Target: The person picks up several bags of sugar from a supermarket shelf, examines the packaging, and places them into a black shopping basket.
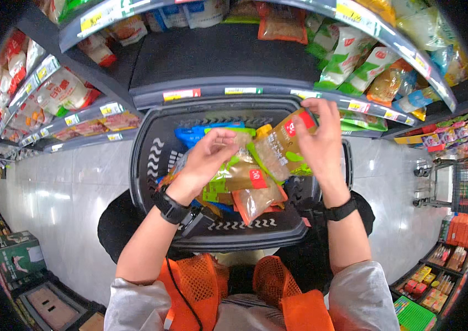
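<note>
A black plastic shopping basket (298, 239) stands before me, holding several plastic food bags. My right hand (320, 136) grips the upper edge of a brown and green bag (277, 151) at the basket's right side, thumb on its front. My left hand (212, 153) is over the basket's middle, fingers loosely curled above another brown and green bag (234, 176); whether it touches that bag is hard to tell. An orange-edged clear bag (256, 202) lies nearer me. A blue package (192, 134) lies at the back left, partly covered.
Beyond the basket is a dark store shelf (225, 58) with price tags along its edge. Green and white bags (345, 56) lie on it at right, red and white bags (66, 91) on shelving at left. A shopping cart (461, 184) stands far right, a green carton (21, 258) far left.
</note>
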Available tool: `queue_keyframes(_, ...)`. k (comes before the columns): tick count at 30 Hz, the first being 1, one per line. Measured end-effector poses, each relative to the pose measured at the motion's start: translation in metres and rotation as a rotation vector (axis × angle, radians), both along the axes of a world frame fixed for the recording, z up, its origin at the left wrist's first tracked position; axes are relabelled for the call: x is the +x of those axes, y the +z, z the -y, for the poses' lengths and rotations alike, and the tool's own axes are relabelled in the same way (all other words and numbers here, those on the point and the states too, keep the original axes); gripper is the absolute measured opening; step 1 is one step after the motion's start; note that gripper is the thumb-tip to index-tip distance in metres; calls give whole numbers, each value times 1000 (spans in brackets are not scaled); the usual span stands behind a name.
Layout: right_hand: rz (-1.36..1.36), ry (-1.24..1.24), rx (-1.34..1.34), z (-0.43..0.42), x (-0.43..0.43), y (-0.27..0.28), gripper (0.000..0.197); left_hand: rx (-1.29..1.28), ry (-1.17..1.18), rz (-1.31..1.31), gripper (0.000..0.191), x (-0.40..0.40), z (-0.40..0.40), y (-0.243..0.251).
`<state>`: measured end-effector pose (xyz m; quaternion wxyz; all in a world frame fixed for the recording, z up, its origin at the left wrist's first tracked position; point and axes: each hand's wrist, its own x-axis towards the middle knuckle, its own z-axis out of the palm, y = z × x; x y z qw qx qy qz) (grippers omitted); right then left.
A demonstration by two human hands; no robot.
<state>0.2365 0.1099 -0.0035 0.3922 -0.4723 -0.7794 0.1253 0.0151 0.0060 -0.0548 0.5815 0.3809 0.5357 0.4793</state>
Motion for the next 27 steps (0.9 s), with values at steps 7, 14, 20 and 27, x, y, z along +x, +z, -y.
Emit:
queue_keyframes(7, -56, 126, -105, -21, -37, 18, 32, 60, 73, 41, 25, -21, 2, 26)
queue_keyframes(14, 154, 90, -274, -159, -68, -46, 63, 118, 96, 58, 21, -34, -19, 31)
queue_keyframes(20, 163, 13, -396, -276, -93, -50, 87, 235, 153, -97, 21, -46, -11, 29)
queue_keyframes(27, 205, 175, -443, -343, -94, -75, 78, 342, 240, 158, 14, -38, -28, 32)
